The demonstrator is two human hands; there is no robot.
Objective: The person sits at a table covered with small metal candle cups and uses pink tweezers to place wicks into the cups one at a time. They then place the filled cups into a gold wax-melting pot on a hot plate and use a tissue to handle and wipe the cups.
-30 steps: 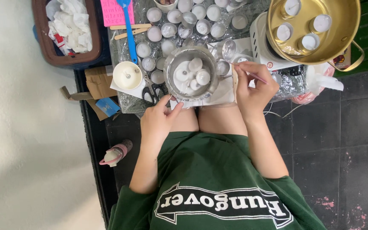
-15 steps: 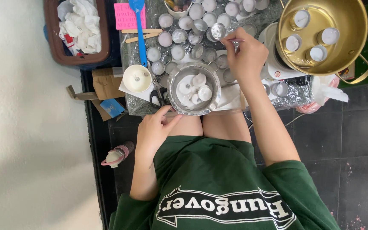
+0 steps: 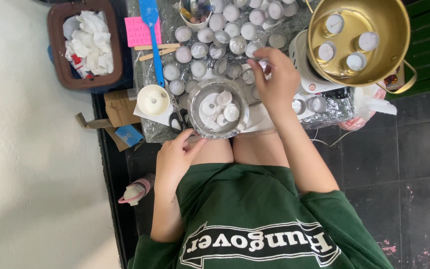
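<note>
A round metal bowl (image 3: 195, 107) holding several white wax discs stands at the near edge of a foil-covered table (image 3: 324, 117), above my knees. My left hand (image 3: 175, 157) rests at the bowl's near rim with its fingertips touching it and nothing in its grasp. My right hand (image 3: 277, 79) reaches over a cluster of small metal tealight cups (image 3: 210, 47), fingers curled down with thumb and forefinger close together. A small white bit shows at the fingertips; whether it is held is unclear.
A gold pot (image 3: 391, 25) with several white candles inside sits on a white cooker at the right. A white cup (image 3: 153, 99), blue spatula (image 3: 151, 30), wooden sticks, pink note and scissors lie on the left. A brown bin (image 3: 55, 45) of crumpled tissue stands far left; a bottle (image 3: 135, 190) is on the floor.
My right hand went from beside the bowl up to the tealight cups, then back a little toward the bowl. My left hand stayed at the bowl's near rim.
</note>
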